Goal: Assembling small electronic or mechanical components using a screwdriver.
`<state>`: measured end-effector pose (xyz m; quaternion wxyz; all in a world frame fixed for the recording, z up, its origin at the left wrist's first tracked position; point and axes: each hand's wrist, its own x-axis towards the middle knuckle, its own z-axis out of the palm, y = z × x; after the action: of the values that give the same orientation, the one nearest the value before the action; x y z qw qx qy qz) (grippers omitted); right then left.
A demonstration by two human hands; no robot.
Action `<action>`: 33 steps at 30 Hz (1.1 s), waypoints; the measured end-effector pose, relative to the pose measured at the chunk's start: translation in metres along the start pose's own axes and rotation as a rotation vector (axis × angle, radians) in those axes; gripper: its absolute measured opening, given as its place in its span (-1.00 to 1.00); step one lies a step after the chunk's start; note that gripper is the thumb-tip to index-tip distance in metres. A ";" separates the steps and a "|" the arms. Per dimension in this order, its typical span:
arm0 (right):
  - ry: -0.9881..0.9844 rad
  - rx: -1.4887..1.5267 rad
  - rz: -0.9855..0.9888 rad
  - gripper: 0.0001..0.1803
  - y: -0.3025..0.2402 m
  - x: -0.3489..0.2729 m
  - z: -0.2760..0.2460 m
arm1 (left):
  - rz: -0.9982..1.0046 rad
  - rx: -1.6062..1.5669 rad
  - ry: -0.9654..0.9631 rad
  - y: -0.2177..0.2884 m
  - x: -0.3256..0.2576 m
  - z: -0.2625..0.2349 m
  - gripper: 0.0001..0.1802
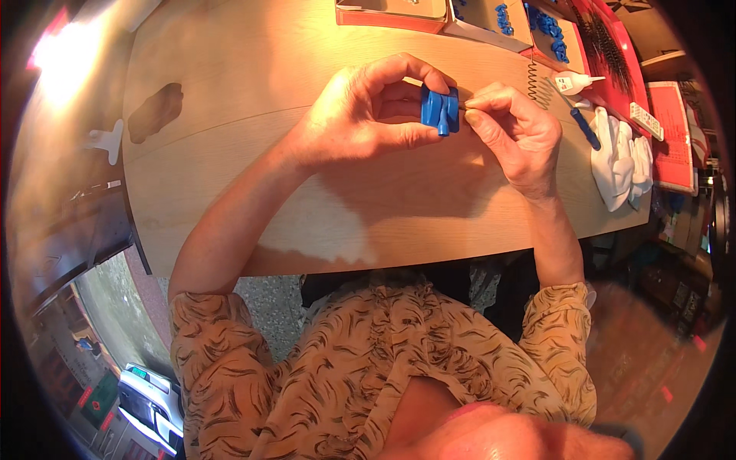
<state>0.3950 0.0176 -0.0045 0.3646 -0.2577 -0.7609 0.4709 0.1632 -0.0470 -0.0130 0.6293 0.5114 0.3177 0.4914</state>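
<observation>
Above the wooden table [261,153], my left hand [349,111] is closed round a small blue plastic part [433,107] with a short round stub pointing toward me. Thumb and fingers grip it from the left side. My right hand [525,138] pinches at the part's right side, thumb against forefinger. Something thin and dark, like a pin or wire, shows between those fingertips and the blue part. Its kind is too small to make out, and I cannot tell how far it goes in.
Along the far edge stand open boxes [391,21], some with small blue parts [546,31]. A red tray [613,84] holds dark, thin pieces. Near it lie a coiled spring [532,80], a white nozzle bottle [575,82], a blue-handled tool [585,129] and white gloves [609,161].
</observation>
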 end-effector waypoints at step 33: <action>0.083 -0.001 -0.023 -0.93 0.005 -0.002 0.011 | -0.069 0.055 0.168 0.003 0.004 0.010 -0.63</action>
<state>0.3876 0.0130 -0.0128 0.4014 -0.2683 -0.7482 0.4551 0.1729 -0.0463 -0.0073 0.6025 0.4742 0.4003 0.5018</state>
